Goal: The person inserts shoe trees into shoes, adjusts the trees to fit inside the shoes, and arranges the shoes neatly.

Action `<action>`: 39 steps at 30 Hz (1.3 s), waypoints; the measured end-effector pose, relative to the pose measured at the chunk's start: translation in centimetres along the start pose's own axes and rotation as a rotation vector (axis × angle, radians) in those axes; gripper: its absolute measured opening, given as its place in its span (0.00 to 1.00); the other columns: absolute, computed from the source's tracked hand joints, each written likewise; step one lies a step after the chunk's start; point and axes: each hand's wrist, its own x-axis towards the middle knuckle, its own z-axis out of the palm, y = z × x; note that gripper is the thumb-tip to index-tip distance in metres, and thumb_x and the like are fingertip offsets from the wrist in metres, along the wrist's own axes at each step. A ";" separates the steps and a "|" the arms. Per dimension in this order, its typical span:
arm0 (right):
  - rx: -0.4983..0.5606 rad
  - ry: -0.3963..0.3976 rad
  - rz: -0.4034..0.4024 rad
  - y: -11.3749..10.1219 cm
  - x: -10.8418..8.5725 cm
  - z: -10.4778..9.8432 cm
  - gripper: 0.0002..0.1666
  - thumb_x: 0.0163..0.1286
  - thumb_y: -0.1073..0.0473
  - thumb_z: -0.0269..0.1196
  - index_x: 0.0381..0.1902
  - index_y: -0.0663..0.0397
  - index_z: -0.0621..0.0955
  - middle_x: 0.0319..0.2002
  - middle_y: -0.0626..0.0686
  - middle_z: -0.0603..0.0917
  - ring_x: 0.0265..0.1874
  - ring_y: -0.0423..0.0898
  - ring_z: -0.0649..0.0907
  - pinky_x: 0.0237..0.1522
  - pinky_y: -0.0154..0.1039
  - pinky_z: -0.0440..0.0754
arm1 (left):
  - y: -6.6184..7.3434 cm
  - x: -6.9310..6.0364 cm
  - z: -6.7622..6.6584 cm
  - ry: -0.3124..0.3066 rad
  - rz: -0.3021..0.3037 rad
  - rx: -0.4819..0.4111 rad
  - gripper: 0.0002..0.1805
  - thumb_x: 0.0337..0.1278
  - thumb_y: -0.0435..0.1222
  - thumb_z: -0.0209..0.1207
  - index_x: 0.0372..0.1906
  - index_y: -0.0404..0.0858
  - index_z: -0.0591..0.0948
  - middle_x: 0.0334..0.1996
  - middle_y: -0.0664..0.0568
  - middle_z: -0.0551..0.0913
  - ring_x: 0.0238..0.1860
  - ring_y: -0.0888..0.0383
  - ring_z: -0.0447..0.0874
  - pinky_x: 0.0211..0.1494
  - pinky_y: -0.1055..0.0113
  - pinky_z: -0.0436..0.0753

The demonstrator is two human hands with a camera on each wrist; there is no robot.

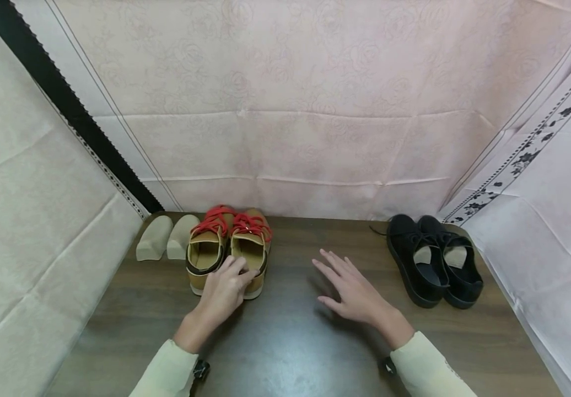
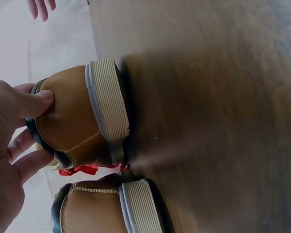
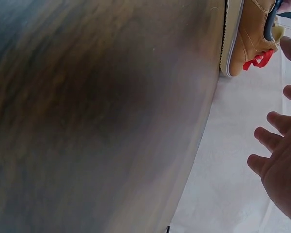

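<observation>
A pair of tan shoes with red laces stands side by side, toes toward the back wall. My left hand (image 1: 227,284) grips the heel collar of the right-hand tan shoe (image 1: 262,263); in the left wrist view the thumb (image 2: 44,95) presses the outside of its heel, while other fingers go over the rim. The left-hand tan shoe (image 1: 198,280) stands beside it, untouched. To the right of the pair, my right hand (image 1: 352,292) hovers over the wooden surface with spread fingers, holding nothing; the right wrist view shows its fingers (image 3: 269,140) apart from the shoes.
Two pale shoe-shaped inserts (image 1: 154,238) lie left of the tan shoes. A pair of black lace-up shoes (image 1: 411,264) stands at the right, pale pieces inside. Patterned cloth (image 1: 315,149) closes off the back and both sides of the brown wooden surface (image 1: 285,347).
</observation>
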 end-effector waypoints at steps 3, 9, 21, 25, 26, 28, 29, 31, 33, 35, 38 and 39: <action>0.001 0.004 0.003 0.1 0.0 -0.1 0.48 0.72 0.39 0.65 0.83 0.38 0.57 0.83 0.56 0.54 0.81 0.56 0.60 0.75 0.67 0.61 | 0.2 0.1 0.1 0.003 0.003 0.010 0.12 0.56 0.26 0.68 0.41 0.44 0.93 0.33 0.56 0.77 0.37 0.55 0.76 0.15 0.67 0.68; -0.001 0.004 0.016 0.2 0.0 -0.5 0.49 0.71 0.39 0.66 0.83 0.39 0.58 0.83 0.55 0.54 0.81 0.55 0.59 0.75 0.67 0.61 | 0.7 0.4 0.3 -0.003 -0.001 0.025 0.16 0.50 0.24 0.69 0.41 0.46 0.93 0.34 0.56 0.78 0.38 0.55 0.77 0.15 0.67 0.69; 0.019 -0.004 0.020 0.3 0.0 -1.1 0.49 0.71 0.40 0.66 0.83 0.40 0.58 0.83 0.54 0.53 0.81 0.56 0.59 0.76 0.66 0.60 | 1.7 0.5 0.7 -0.013 0.008 0.006 0.17 0.52 0.24 0.68 0.42 0.47 0.93 0.35 0.56 0.78 0.39 0.55 0.76 0.14 0.70 0.64; 0.031 -0.010 0.030 0.4 -0.1 -1.1 0.48 0.72 0.40 0.65 0.82 0.41 0.59 0.83 0.55 0.55 0.81 0.55 0.59 0.76 0.66 0.61 | 2.1 0.7 1.0 -0.008 0.022 -0.001 0.17 0.51 0.25 0.69 0.42 0.47 0.93 0.35 0.57 0.78 0.38 0.56 0.76 0.14 0.71 0.62; 0.033 -0.012 0.031 0.4 -0.1 -1.1 0.47 0.72 0.40 0.65 0.83 0.41 0.59 0.83 0.55 0.55 0.81 0.55 0.59 0.76 0.66 0.60 | 2.1 0.7 1.1 -0.006 0.026 -0.003 0.17 0.51 0.25 0.69 0.42 0.47 0.93 0.35 0.56 0.78 0.38 0.57 0.76 0.14 0.71 0.62; 0.043 -0.011 0.030 0.5 -0.2 -1.2 0.47 0.73 0.40 0.65 0.82 0.41 0.59 0.83 0.55 0.55 0.81 0.55 0.59 0.75 0.66 0.61 | 2.4 0.8 1.3 0.000 0.036 -0.002 0.17 0.50 0.24 0.69 0.42 0.48 0.93 0.35 0.56 0.78 0.38 0.57 0.76 0.14 0.71 0.63; 0.043 -0.012 0.030 0.6 -0.2 -1.2 0.47 0.73 0.40 0.65 0.82 0.41 0.59 0.83 0.54 0.55 0.81 0.55 0.60 0.75 0.66 0.61 | 2.5 0.9 1.4 0.003 0.042 -0.003 0.18 0.49 0.24 0.69 0.42 0.48 0.93 0.34 0.56 0.78 0.38 0.57 0.76 0.14 0.71 0.64; 0.044 -0.007 0.027 0.7 -0.2 -1.2 0.47 0.73 0.40 0.65 0.82 0.40 0.59 0.83 0.54 0.55 0.81 0.55 0.60 0.75 0.66 0.62 | 2.7 1.0 1.6 0.003 0.048 -0.011 0.18 0.48 0.24 0.70 0.41 0.48 0.92 0.34 0.56 0.79 0.38 0.57 0.76 0.14 0.70 0.65; 0.040 0.005 0.020 0.9 -0.3 -1.2 0.47 0.72 0.41 0.65 0.82 0.41 0.59 0.83 0.55 0.56 0.80 0.55 0.61 0.75 0.65 0.62 | 2.9 1.1 1.7 0.002 0.054 -0.021 0.17 0.49 0.25 0.70 0.42 0.47 0.92 0.34 0.56 0.78 0.38 0.57 0.76 0.14 0.70 0.66; 0.031 0.021 0.005 1.2 -0.4 -1.2 0.47 0.72 0.41 0.66 0.82 0.42 0.60 0.82 0.55 0.58 0.80 0.56 0.62 0.75 0.65 0.63 | 3.1 1.3 1.8 0.005 0.063 -0.032 0.16 0.49 0.25 0.70 0.42 0.47 0.92 0.34 0.56 0.78 0.38 0.57 0.76 0.14 0.70 0.66; 0.038 0.038 -0.010 1.4 -0.5 -1.4 0.47 0.72 0.42 0.66 0.82 0.44 0.60 0.82 0.56 0.58 0.79 0.56 0.63 0.75 0.65 0.62 | 3.4 1.5 1.9 0.009 0.074 -0.040 0.14 0.51 0.27 0.71 0.42 0.47 0.93 0.34 0.56 0.78 0.38 0.57 0.76 0.14 0.71 0.64; 0.043 0.040 -0.012 1.4 -0.5 -1.4 0.47 0.72 0.42 0.65 0.82 0.45 0.60 0.82 0.56 0.58 0.80 0.56 0.62 0.76 0.65 0.61 | 3.6 1.6 2.0 0.009 0.078 -0.041 0.15 0.51 0.27 0.70 0.42 0.47 0.93 0.34 0.56 0.78 0.38 0.57 0.76 0.15 0.71 0.64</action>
